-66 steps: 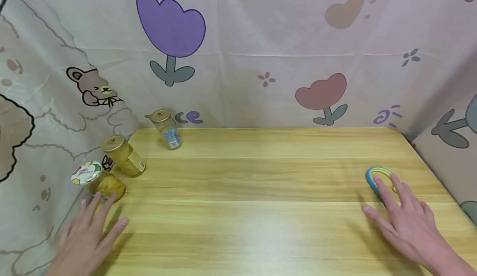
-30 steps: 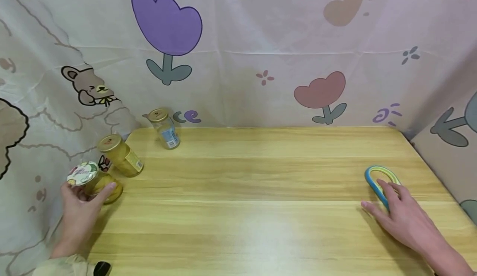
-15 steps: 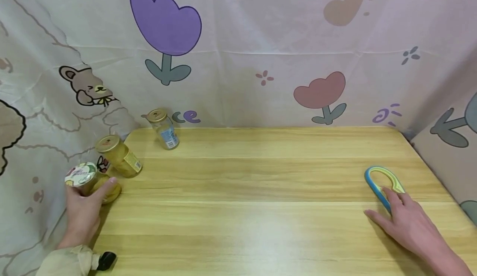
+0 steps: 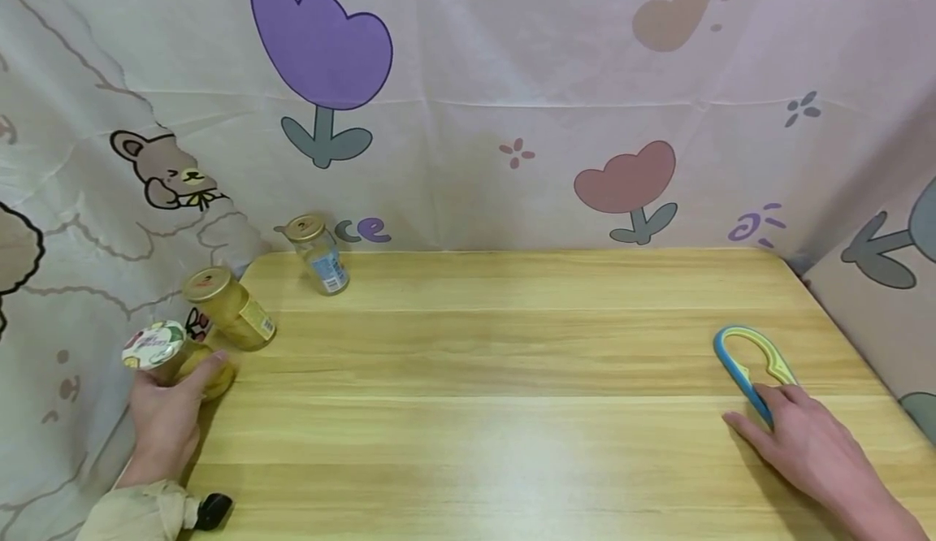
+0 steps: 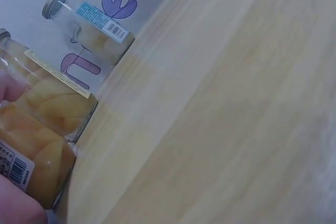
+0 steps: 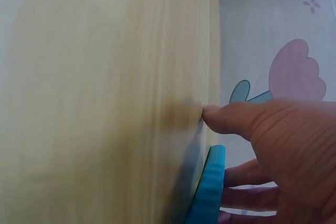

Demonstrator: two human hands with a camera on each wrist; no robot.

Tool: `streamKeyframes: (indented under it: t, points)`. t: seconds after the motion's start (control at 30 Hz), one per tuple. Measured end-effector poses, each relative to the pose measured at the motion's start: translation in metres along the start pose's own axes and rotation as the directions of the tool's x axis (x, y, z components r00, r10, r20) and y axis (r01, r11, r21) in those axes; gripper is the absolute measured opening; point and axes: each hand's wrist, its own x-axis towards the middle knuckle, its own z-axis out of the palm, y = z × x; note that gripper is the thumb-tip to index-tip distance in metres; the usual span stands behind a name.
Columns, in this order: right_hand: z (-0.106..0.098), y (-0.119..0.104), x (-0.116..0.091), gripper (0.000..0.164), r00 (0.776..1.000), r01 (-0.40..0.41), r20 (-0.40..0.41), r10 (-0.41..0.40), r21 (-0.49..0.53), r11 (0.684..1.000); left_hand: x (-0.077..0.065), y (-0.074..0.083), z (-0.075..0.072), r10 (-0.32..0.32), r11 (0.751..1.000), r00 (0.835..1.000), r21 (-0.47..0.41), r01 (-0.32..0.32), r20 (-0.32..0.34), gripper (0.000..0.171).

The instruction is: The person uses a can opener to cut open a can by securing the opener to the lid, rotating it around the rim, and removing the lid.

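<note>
My left hand [image 4: 164, 419] grips a glass jar of yellow fruit pieces [image 4: 218, 377] with a patterned white lid, at the table's left edge. In the left wrist view, a thumb and part of a finger show beside that jar [image 5: 39, 161]. At the right, the fingers of my right hand [image 4: 812, 443] rest on the lower part of a blue and yellow loop-shaped jar opener [image 4: 724, 354] lying on the table. Its thumb stands apart from the opener; the right wrist view shows the fingertips against the opener's blue side [image 6: 210, 182]. The opener's near end is hidden under the hand.
Behind the held jar stands a gold-lidded jar of yellow fruit [image 4: 237, 313]. Farther back is a clear jar with a blue label [image 4: 322, 257]. The wooden table [image 4: 497, 362] meets a printed cloth [image 4: 468, 175] at the back and sides.
From hovering open beside the jar, my left hand has closed round it. My right hand has drawn slightly nearer along the jar opener, bending its fingers and baring more of the loop.
</note>
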Motion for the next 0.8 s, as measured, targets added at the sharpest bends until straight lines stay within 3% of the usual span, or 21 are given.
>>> streamKeyframes:
  t: [0.2,0.4,0.53,0.8]
  points:
    - [0.001,0.002,0.000,0.081,0.999,-0.035,0.005,0.035,0.022,0.999,-0.002,-0.001,0.001,-0.010,1.000,1.000,-0.010,0.010,-0.003,0.070]
    - [0.001,0.008,-0.006,0.094,0.986,-0.140,-0.077,0.145,0.065,0.988,-0.005,-0.002,0.000,0.006,1.000,1.000,0.018,-0.006,0.002,0.067]
    - [0.004,0.011,-0.007,0.105,0.982,-0.151,-0.107,0.154,0.036,0.988,-0.007,-0.001,-0.002,0.015,1.000,1.000,0.016,-0.016,0.023,0.067]
    - [0.003,0.022,-0.010,0.108,0.967,-0.253,0.025,0.253,-0.018,0.967,-0.012,-0.001,-0.007,-0.027,0.993,0.998,0.112,0.021,0.052,0.067]
